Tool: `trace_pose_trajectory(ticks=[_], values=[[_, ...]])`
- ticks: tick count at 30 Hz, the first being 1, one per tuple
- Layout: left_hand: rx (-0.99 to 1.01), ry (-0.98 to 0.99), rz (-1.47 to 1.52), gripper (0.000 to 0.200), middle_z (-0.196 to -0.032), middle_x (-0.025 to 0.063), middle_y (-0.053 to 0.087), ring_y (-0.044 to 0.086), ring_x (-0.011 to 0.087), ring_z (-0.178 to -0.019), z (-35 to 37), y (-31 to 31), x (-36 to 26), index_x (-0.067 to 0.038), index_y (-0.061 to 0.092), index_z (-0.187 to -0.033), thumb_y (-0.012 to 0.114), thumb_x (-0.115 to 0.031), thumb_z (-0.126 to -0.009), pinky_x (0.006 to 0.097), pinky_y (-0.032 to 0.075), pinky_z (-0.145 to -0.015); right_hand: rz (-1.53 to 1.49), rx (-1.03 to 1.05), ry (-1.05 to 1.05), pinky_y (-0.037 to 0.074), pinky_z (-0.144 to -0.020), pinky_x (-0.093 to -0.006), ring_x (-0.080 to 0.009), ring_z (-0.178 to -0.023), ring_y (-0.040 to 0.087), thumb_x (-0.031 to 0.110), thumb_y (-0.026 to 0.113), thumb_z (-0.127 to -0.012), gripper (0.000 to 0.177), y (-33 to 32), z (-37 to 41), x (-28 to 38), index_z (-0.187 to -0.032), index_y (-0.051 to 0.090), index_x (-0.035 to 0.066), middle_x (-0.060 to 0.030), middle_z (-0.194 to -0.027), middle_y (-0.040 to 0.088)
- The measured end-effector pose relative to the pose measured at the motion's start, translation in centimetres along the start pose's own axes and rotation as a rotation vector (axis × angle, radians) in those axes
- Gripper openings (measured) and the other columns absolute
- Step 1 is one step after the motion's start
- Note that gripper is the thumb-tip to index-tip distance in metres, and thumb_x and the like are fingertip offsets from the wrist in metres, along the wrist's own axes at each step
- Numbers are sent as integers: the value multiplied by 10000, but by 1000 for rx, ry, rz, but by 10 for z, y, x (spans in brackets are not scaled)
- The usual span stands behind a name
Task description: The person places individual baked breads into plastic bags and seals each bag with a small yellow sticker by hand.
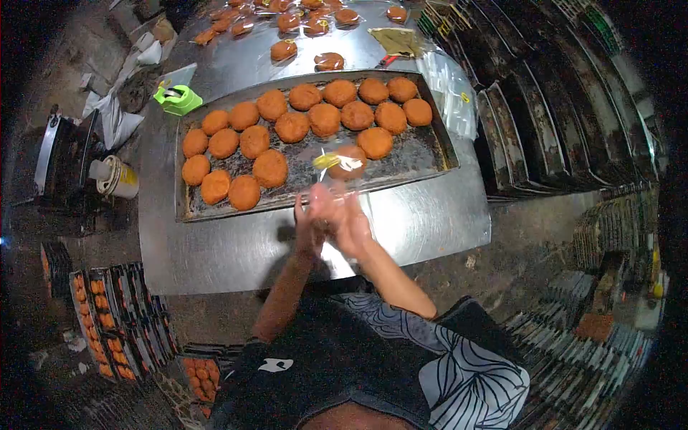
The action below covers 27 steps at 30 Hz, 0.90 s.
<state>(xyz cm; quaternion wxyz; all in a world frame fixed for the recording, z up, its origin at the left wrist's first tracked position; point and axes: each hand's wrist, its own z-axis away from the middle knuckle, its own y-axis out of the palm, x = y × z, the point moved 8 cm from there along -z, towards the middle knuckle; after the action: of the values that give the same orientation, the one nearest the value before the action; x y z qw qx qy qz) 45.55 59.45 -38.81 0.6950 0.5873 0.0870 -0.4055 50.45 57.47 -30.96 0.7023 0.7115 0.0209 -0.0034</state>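
A round brown bun (350,169) sits inside a clear plastic bag (331,179) with a yellow mark on it. My left hand (309,223) and my right hand (350,223) are close together at the bag's near end, fingers closed on it; motion blurs the fingertips. Just beyond my hands lies a dark baking tray (301,166) with many unwrapped buns (270,168) in it. The bagged bun hangs over the tray's front right part.
Bagged buns (284,50) lie at the table's (215,261) far end. A green tape dispenser (178,99) stands left of the tray. A stack of clear bags (451,89) lies right, near a cloth (398,41). Dark trays (530,122) are stacked at right; a white bucket (118,178) stands left.
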Motion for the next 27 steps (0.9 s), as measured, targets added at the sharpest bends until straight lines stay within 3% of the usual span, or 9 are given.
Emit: trace_pose_trajectory(ticks=[2, 5, 6, 9, 12, 15, 17, 21, 27], values=[[49, -125, 199, 233, -868, 60, 527, 528, 169, -693, -15, -24, -8, -48, 469, -972, 533, -188, -797, 297, 473, -633, 531, -448, 303, 355, -864, -312, -170, -991, 460, 209, 451, -833, 329, -40, 17, -26, -1137, 467, 84, -40, -1095, 514], [18, -130, 85, 183, -738, 8, 515, 525, 177, -662, -18, -55, -45, -84, 486, -920, 496, -233, -814, 324, 468, -606, 1698, -106, 132, 379, -832, -356, -229, -893, 527, 183, 517, -778, 181, -90, -52, 62, -841, 601, 36, -138, -959, 581], [-77, -43, 57, 190, -772, 20, 512, 523, 180, -714, -20, -65, -64, -78, 482, -914, 499, -235, -810, 355, 465, -654, 2404, -86, -350, 379, -817, -388, -283, -868, 527, 203, 555, -744, 214, -30, -71, 100, -864, 553, 26, -175, -927, 562], [-304, 87, 123, 204, -860, 51, 500, 505, 195, -840, -3, -69, -107, -61, 465, -927, 499, -221, -804, 423, 439, -758, 2688, -67, -347, 391, -747, -398, -313, -825, 501, 311, 725, -564, 554, -77, -86, 145, -939, 427, 32, -176, -867, 507], [-415, 167, 340, 242, -969, 82, 475, 467, 219, -962, -6, -89, -133, -42, 429, -997, 475, -178, -802, 482, 396, -837, 2283, -369, -107, 405, -743, -352, -264, -840, 477, 270, 789, -468, 610, -37, -48, 113, -879, 401, 41, -160, -859, 480], [-472, 210, 385, 368, -1056, 106, 467, 446, 252, -1029, -3, -74, -133, -36, 341, -1153, 404, -111, -798, 460, 387, -865, 1591, -387, -397, 401, -770, -303, -184, -863, 466, 236, 813, -441, 635, 8, -24, 56, -902, 416, 53, -91, -910, 469], [-252, 233, 155, 400, -1093, 123, 462, 454, 253, -1033, -9, -48, -120, -37, 309, -1193, 376, -121, -807, 404, 388, -872, 1916, -246, -546, 359, -867, -322, -214, -999, 455, 251, 797, -485, 706, 40, -32, 23, -1048, 440, 18, -112, -995, 497], [125, 176, -78, 420, -1124, 140, 460, 497, 240, -978, 0, 20, -107, -16, 281, -1224, 354, -150, -832, 350, 406, -849, 1749, -403, -390, 396, -840, -301, -204, -974, 493, 223, 796, -501, 780, 23, -22, 23, -1135, 412, -21, -135, -1042, 520], [84, 317, -270, 463, -1145, 174, 430, 473, 212, -1008, 18, 33, -98, 21, 303, -1204, 451, -192, -819, 331, 425, -813, 1468, -568, -646, 403, -844, -301, -193, -964, 500, 114, 779, -531, 773, 26, -3, 25, -1168, 366, -32, -160, -1060, 506]])
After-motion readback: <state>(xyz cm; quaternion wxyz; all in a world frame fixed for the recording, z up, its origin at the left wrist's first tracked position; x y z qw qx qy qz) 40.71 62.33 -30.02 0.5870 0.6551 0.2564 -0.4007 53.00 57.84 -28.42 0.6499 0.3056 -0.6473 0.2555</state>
